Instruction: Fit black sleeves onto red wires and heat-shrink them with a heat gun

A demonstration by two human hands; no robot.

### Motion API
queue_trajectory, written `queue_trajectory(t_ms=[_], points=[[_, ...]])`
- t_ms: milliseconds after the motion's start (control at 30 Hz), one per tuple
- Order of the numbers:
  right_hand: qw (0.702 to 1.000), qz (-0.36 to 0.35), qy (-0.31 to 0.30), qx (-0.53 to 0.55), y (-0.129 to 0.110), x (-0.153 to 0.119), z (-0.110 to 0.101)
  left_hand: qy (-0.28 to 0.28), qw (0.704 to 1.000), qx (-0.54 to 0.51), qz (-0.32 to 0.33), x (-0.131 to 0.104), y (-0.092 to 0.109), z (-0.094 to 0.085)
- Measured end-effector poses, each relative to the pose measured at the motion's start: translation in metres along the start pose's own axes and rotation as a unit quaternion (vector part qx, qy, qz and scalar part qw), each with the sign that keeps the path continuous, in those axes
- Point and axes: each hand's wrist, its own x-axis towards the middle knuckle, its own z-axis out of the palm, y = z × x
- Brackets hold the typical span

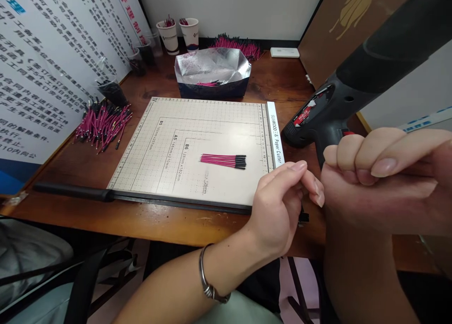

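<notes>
My left hand (278,206), with a metal bracelet (208,286) on its wrist, is loosely curled above the near right corner of a paper cutter (226,121). A gap shows between its thumb and bent fingers. To its right my right hand (381,178) is closed in a fist, thumb pressed over the fingers; any contents are hidden. Behind that fist is a black power tool (318,117) with a pistol grip and a red trigger. On the cutter board lies a neat row of thin pink, wire-like pieces (222,161), their black ends pointing right.
A foil-lined box (212,86) holding similar pieces stands behind the cutter. Loose piles lie at the left (104,124) and back (236,46). Paper cups (190,36) and clear plastic cups (113,93) stand nearby. The cutter's black handle (70,192) juts out left.
</notes>
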Motion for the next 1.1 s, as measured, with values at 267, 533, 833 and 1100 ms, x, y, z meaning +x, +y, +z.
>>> queue_trajectory(t_ms=[267,533,833,1100], points=[[1.0,-0.005,-0.008,0.011,0.004,0.0,-0.005,-0.007,1.0,0.004,-0.013,-0.001,-0.002,-0.001],[0.998,-0.003,-0.044,0.048,0.005,-0.001,-0.008,-0.011,1.0,-0.003,-0.005,-0.003,0.0,-0.003],[0.997,-0.009,-0.049,0.065,0.004,-0.001,-0.008,-0.007,1.0,-0.009,0.004,-0.004,0.003,-0.006],[0.997,-0.019,-0.045,0.063,0.003,-0.001,-0.004,-0.005,0.997,0.068,0.041,-0.002,0.007,-0.007]])
